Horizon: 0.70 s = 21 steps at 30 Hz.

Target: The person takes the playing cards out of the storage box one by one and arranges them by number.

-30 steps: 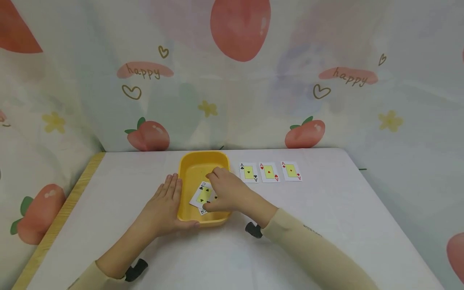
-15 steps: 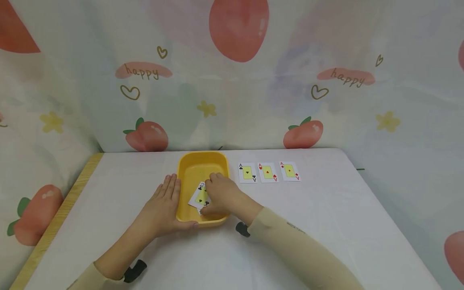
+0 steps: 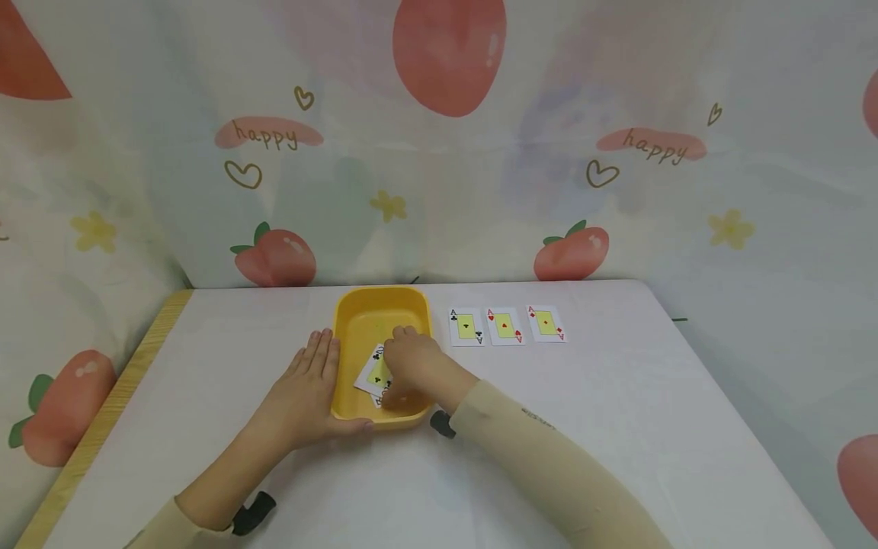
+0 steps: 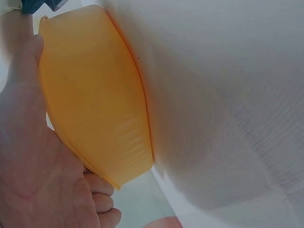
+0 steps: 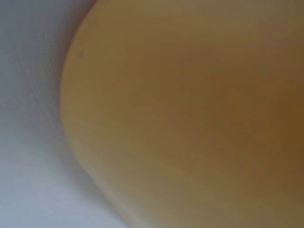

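In the head view, a yellow plastic tray (image 3: 353, 316) stands on the white table. A playing card with black clubs (image 3: 373, 375) lies face up in it, and a corner of another card (image 3: 376, 400) shows beneath. My right hand (image 3: 414, 366) is inside the tray over the cards' right side, fingers curled and fingertips hidden. My left hand (image 3: 302, 400) rests against the tray's left side, fingers straight along the wall and thumb at the front rim. The left wrist view shows that palm (image 4: 33, 156) beside the tray's outer wall (image 4: 95, 95).
Right of the tray lie three face-up aces in a row: clubs (image 3: 466, 327), hearts (image 3: 504, 326) and diamonds (image 3: 546, 324). A patterned cloth (image 3: 439, 229) hangs behind the table. The right wrist view is filled by the blurred tray wall (image 5: 166, 118).
My right hand has come lower and slightly left over the cards, and its thumb and fingers have drawn closer together. The left hand, tray and aces stay in place.
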Tool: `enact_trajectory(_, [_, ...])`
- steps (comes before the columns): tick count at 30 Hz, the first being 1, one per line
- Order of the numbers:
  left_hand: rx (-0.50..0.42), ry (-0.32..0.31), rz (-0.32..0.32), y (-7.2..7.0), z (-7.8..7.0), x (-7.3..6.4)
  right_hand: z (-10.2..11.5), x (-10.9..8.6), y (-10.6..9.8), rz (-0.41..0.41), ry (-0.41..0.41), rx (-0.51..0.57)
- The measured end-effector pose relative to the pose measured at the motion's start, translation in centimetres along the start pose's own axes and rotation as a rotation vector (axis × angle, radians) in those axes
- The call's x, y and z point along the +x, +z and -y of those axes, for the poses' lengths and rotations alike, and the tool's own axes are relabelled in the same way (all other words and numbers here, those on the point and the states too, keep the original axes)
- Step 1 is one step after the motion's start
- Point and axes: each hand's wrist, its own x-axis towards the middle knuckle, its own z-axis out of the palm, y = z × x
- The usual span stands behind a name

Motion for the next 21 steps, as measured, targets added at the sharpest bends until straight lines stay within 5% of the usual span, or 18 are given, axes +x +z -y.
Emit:
enact_trajectory(8, [0.009,0.006,-0.005,0.3,0.2,0.0,-0.1,0.2,0.0,-0.005,-0.010,0.062])
enact_trajectory(21, [0.015,-0.003,0.019,0.0,0.0,0.0,-1.3,0.2,-0.4,-0.068,-0.157,0.092])
